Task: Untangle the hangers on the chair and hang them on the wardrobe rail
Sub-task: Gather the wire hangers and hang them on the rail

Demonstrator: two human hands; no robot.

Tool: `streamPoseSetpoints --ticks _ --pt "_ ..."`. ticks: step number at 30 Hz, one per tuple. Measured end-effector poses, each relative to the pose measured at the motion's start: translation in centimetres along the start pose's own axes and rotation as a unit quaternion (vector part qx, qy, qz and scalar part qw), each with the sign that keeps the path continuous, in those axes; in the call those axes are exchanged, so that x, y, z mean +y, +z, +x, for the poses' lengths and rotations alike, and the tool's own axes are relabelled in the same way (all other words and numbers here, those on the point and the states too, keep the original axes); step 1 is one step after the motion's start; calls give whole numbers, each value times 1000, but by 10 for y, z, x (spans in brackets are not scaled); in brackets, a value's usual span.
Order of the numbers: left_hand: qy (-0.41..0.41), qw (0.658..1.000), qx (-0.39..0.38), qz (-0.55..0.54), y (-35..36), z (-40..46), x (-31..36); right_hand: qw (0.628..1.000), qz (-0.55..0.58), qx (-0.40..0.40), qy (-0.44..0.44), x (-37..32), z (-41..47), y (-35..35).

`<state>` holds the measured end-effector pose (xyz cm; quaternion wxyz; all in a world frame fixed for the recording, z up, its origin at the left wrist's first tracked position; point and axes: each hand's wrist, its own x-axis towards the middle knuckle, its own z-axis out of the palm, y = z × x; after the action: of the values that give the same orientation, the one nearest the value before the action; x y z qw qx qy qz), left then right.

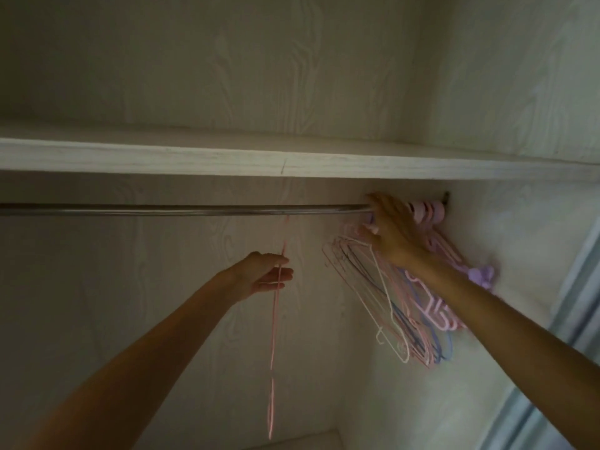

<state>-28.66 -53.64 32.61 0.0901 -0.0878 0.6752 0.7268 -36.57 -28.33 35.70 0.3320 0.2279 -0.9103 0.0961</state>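
Note:
A metal wardrobe rail (181, 210) runs across under a white shelf. A thin pink wire hanger (274, 319) hangs edge-on from the rail near the middle; my left hand (266, 274) pinches its upper part between fingers and thumb. At the rail's right end a bunch of several pink, white, blue and purple hangers (412, 313) hangs tilted against the side wall. My right hand (388, 227) reaches over the rail there and touches the tops of these hangers; what its fingers do behind the rail is hidden.
The white shelf (292, 160) sits just above the rail. The wardrobe's right side wall (506, 222) is close behind the bunch. A sliding door frame (558, 352) stands at the far right. The wardrobe floor (308, 443) shows below.

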Motion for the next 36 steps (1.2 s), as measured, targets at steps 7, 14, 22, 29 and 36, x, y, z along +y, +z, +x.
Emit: streamPoseSetpoints --ticks 7,14,22,29,36 --pt "15 1000 7 -24 35 -1 11 831 267 -474 112 -104 -47 6" --pt "76 982 86 152 42 6 26 868 338 -295 214 -107 -36 16" --pt "375 659 340 557 -3 1 17 863 309 -313 250 -96 -37 37" --pt "317 588 280 690 -11 5 7 955 141 -202 164 -86 -38 31" --pt "312 575 284 701 -7 0 8 997 -26 -56 -43 -97 32 39"
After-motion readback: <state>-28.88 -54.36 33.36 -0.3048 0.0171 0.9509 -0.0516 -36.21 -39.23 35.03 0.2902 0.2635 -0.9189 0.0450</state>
